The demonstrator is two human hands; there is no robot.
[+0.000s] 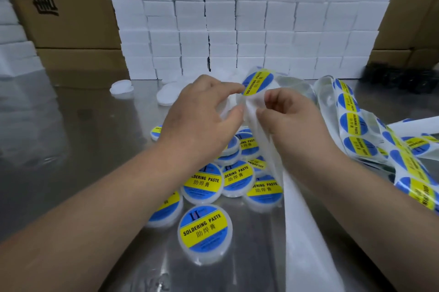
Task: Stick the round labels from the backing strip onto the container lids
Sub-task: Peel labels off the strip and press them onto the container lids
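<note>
Right grip (292, 120) pinching the backing strip (299, 225) just under the round label (257, 81), left grip (202, 123) curled round what looks like a bare container lid (226, 104), forefinger at the label's edge, and a hasty peel could fold that sticky disc over or land it crooked!

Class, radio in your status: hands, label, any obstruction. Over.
Left hand touches round label, grip unclear. Right hand pinches backing strip. Label part peeled, on no lid yet. Nothing blocking.
</note>
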